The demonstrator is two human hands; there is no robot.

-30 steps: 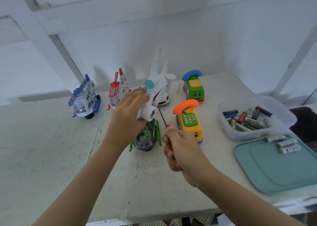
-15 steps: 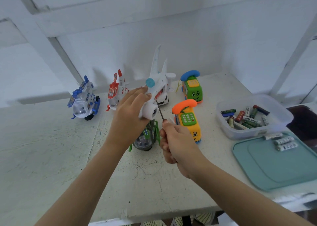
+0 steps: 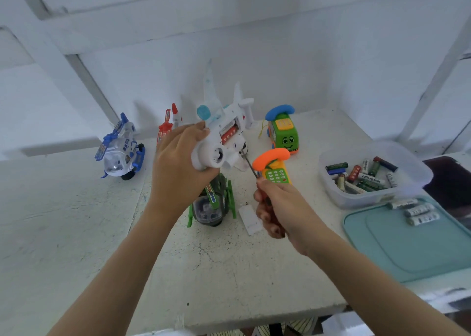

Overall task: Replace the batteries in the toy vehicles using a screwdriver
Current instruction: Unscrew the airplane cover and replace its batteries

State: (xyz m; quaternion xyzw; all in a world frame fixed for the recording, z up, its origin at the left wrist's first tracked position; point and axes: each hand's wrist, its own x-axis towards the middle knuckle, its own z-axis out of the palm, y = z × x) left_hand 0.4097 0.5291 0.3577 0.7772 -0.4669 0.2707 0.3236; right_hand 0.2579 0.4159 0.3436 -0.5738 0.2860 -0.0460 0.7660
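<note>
Tabletop (image 3: 76, 221), white and scuffed, carries everything. At its right edge lies a teal lid (image 3: 407, 246), flat, and just behind it stands a clear plastic tub (image 3: 356, 200).

The white toy airplane (image 3: 224, 134) is the biggest toy. It is held above the table, nose toward the camera and underside turned to the right. The left hand (image 3: 178, 167) grips it, fingers wrapped over the fuselage just behind the nose. The right hand (image 3: 283, 208) is curled round the red handle of the screwdriver (image 3: 249, 164). The thin shaft slants up and left from the fist, and the tip meets the airplane's underside just below a red strip there.

Under the airplane sits a green helicopter (image 3: 211, 203). A blue helicopter (image 3: 119, 152) stands well to the left, and a red toy (image 3: 167, 126) is partly hidden behind the left hand. A green phone car (image 3: 283, 131) is at the back. A yellow phone car (image 3: 274, 167) with an orange handset is just beyond the right hand.

A small white cover (image 3: 249, 218) lies flat on the table beside the right hand's fingers. Loose batteries (image 3: 364, 175) fill the tub; two white ones appear to read "Heybright". Three pale batteries (image 3: 418, 210) rest on the teal lid, their print too small to read.
</note>
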